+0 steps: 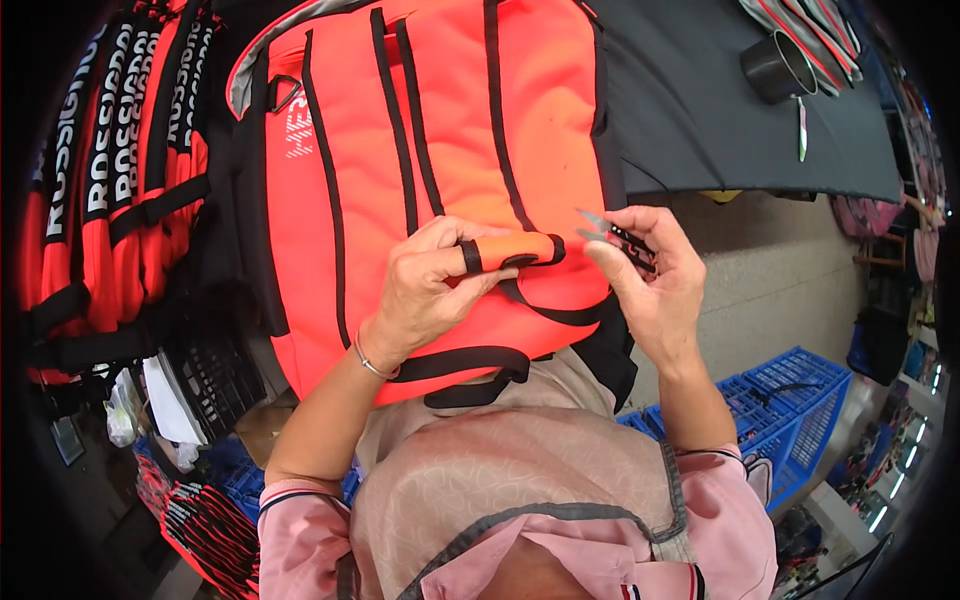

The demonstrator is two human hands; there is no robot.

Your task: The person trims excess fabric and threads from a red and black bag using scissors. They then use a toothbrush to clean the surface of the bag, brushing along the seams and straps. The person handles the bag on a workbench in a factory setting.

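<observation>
A large bright orange-red bag with black straps and black trim lies in front of me, its lower end at my lap. My left hand is closed around a padded orange handle with black-edged ends, lifted off the bag's face. Just right of the handle, my right hand grips small thread snips with black handles. Their blades are parted and point up and left, apart from the handle. A loose black strap loops below the handle.
Orange and black straps hang in a bunch at the left. On the dark-covered table at the right are a black cup and a small white-and-green tool. Blue crates stand low at the right.
</observation>
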